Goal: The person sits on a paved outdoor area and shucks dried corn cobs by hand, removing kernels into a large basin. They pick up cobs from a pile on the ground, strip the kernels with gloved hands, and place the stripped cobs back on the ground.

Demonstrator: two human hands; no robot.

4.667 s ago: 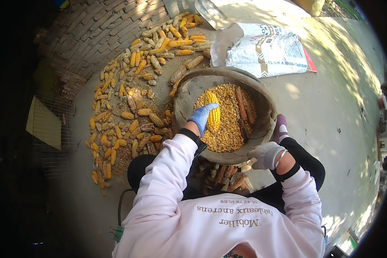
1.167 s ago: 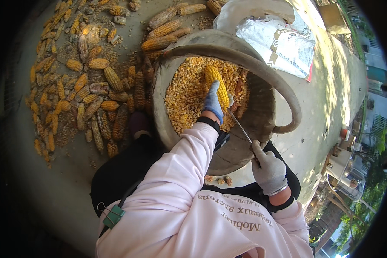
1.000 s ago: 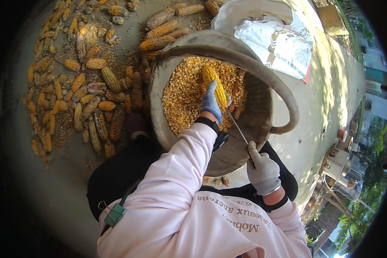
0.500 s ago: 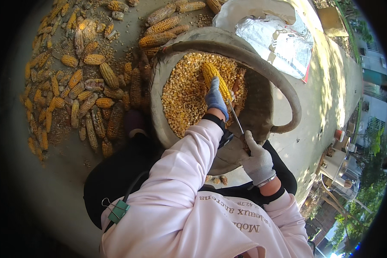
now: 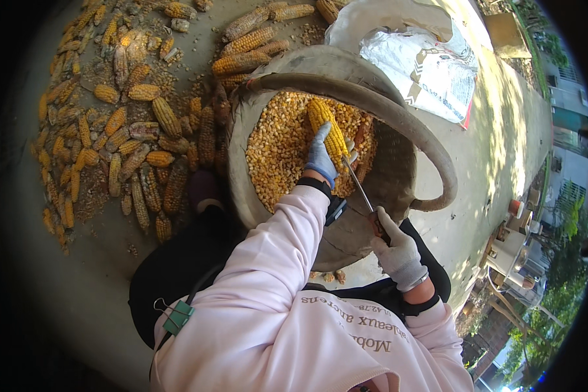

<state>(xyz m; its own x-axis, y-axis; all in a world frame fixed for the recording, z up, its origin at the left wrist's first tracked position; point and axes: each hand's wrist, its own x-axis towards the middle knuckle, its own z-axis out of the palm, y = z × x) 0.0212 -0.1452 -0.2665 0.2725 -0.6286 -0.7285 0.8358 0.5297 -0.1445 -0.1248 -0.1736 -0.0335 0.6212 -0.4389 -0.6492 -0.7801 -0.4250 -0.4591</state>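
Observation:
My left hand (image 5: pixel 321 159), in a grey-blue glove, is closed round a yellow corn cob (image 5: pixel 328 129) above the loose kernels (image 5: pixel 274 147) in a deep basket (image 5: pixel 238 189). My gloved right hand (image 5: pixel 400 253) grips the dark handle of a screwdriver (image 5: pixel 359 183), at the basket's near right rim. Its metal shaft slants up to the left, and the tip meets the near end of the cob, where the exact contact is hard to make out. Kernels still cover most of the cob's visible side.
A thick curved handle (image 5: pixel 431 140) arches over the basket's right side. Many corn cobs (image 5: pixel 147 127) lie on the ground to the left, with several larger ones (image 5: pixel 248 40) behind the basket. A white sack (image 5: pixel 431 72) lies at the far right. My dark-clad legs flank the basket.
Both hands have shifted slightly toward me, the right one most, with the screwdriver lower and steeper. The cob has come nearer with the left hand. The basket's handle sits slightly lower in view.

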